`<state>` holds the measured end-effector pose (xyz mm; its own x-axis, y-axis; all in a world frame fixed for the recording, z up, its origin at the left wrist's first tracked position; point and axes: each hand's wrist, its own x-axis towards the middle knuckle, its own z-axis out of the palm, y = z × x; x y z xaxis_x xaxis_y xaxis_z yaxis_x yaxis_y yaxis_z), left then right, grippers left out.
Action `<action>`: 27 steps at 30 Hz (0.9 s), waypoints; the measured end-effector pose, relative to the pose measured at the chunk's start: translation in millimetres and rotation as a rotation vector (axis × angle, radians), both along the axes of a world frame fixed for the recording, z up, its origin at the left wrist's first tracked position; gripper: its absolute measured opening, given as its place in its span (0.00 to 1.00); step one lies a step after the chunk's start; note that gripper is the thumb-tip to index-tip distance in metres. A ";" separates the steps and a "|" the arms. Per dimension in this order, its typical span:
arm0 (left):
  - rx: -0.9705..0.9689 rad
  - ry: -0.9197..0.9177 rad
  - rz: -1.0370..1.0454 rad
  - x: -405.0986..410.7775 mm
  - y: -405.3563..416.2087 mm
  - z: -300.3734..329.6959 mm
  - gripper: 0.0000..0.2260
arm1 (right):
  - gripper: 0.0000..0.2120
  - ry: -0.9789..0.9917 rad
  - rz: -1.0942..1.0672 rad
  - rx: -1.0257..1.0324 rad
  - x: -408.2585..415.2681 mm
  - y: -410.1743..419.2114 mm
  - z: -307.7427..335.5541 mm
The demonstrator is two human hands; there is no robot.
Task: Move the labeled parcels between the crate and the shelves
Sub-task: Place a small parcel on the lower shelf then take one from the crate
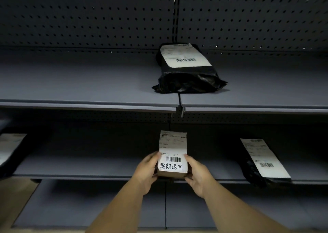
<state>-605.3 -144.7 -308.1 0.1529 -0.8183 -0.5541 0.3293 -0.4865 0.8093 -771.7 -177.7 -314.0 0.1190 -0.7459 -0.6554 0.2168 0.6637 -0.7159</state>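
**A:** What have your hands got?

**B:** Your left hand (145, 170) and right hand (196, 173) are clamped on the two sides of a small brown cardboard box with a white shipping label (173, 154). Your left fingers (152, 159) wrap its left edge, and your right thumb (187, 159) presses the right edge with the other fingers curled under the near corner.

**A:** And where is the box?

**B:** It sits at the front edge of the grey middle shelf board (79, 167), right at the seam between the two shelf bays. I can't tell whether its underside rests on the board or is lifted just clear. The label faces you, with a barcode and four handwritten black characters along its near end.

**A:** What else is on that level?

**B:** To your right, well apart from the box, a black plastic mailer bag with a long white label (264, 158) lies tilted, overhanging the front edge. At the far left, another dark parcel with a white label (9, 147) is cut off by the frame's edge.

**A:** Above?

**B:** On the grey upper shelf board (79, 83), a crumpled black plastic parcel with a white barcode label (188, 69) lies across the seam, its far end against the dark perforated back panel (88, 19).
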 end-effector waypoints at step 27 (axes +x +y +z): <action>-0.136 -0.069 -0.186 -36.0 98.4 77.4 0.07 | 0.10 -0.129 -0.160 -0.208 -45.6 121.1 59.9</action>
<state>-641.3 -46.3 -230.7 0.0261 -0.9025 -0.4299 0.1860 -0.4182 0.8891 -817.3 -56.5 -254.1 0.0616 -0.8788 -0.4732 0.4051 0.4553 -0.7929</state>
